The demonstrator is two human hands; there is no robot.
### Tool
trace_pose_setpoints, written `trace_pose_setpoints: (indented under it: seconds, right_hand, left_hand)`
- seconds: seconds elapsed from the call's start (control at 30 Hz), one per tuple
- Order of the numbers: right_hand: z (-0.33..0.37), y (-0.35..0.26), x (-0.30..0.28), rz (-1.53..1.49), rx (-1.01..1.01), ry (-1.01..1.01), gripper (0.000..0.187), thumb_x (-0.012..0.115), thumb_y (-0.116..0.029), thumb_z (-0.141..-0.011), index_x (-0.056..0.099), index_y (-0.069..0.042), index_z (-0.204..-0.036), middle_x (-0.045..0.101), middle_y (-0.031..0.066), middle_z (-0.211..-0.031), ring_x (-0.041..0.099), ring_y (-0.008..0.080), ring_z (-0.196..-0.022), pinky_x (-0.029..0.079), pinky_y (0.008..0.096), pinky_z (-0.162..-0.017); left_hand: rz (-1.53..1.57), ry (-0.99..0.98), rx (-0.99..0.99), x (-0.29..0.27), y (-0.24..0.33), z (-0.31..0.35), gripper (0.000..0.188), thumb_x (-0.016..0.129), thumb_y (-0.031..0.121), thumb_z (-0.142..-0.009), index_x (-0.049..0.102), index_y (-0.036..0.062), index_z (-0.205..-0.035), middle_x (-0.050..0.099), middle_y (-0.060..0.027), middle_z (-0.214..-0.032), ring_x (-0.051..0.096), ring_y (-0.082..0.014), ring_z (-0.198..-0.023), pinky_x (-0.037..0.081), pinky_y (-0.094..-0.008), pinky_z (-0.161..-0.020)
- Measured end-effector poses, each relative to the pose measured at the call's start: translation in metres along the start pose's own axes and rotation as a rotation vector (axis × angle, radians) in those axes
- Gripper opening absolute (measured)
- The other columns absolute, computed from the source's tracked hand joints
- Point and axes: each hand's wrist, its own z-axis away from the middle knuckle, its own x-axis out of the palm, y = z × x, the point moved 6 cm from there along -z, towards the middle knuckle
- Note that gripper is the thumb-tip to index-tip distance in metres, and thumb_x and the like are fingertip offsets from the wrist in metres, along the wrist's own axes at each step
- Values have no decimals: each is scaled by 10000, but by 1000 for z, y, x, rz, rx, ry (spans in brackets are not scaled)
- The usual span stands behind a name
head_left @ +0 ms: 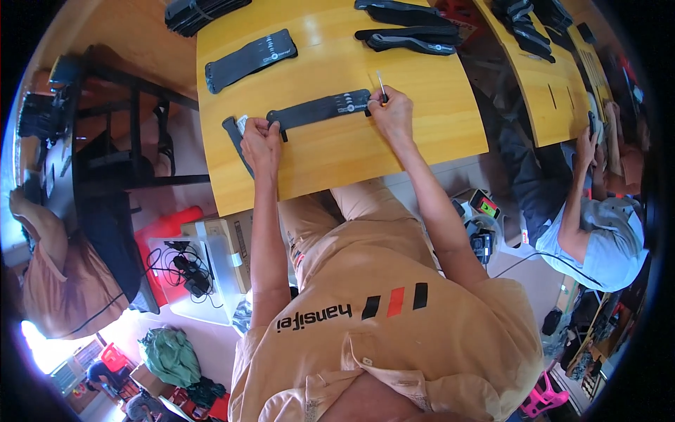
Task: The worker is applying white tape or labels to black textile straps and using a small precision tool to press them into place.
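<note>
A dark grey fabric band [320, 112] with pale printing lies stretched across the yellow table [316, 165]. At its left end, my left hand [261, 149] is closed, thumb and fingers pinching the edge. My right hand [394, 116] is closed at the other end, around a small tool with a thin metal shaft [380, 79] pointing away from me; its exact kind is unclear. Beside my left hand lie a narrow dark strip [232, 133] and a small white tag [242, 124]. A second, wider printed band [252, 60] rests flat farther off.
More dark bands lie in piles at the far right [411, 39] and far left [204, 13] of the table. A neighbouring yellow table [541, 91] stands to the right, with a person in grey [598, 239] there. Left are a black frame [133, 126] and a bin of cables [200, 299].
</note>
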Motion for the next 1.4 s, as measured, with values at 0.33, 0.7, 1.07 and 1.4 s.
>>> trace_pose_setpoints:
  seconds: [0.33,0.7,1.07,1.4]
  right_hand:
    - [-3,-2,0,73,4,0,84,560,-81,-670,593,-5,-688,584,177,-609,589,329,-606,466,382,-608]
    - [5,0,-61,378,-146,147,117,520,-111,-751,585,-25,-795,606,185,-751,594,359,-660,471,442,-621]
    - [24,-1,-55,649,-358,141,86,521,-125,-788,501,-51,-829,562,142,-757,591,329,-618,471,431,-548]
    - [28,-5,-50,636,-403,134,79,526,-122,-780,494,-61,-818,570,133,-775,583,351,-619,464,452,-547]
  left_hand:
    - [-36,22,32,-4,8,5,235,662,170,-721,504,53,-851,593,-137,-668,591,-319,-704,440,-395,-644]
    - [-298,43,429,10,59,40,386,610,182,-750,483,-4,-1064,533,-199,-1030,526,-340,-915,435,-396,-764]
    - [-419,-153,749,88,86,81,830,494,548,-778,255,-22,-1332,201,-196,-1404,170,-301,-1314,133,-496,-1038]
    - [-114,-120,623,41,80,78,715,557,408,-790,281,20,-1324,255,-224,-1355,210,-346,-1280,177,-493,-1027]
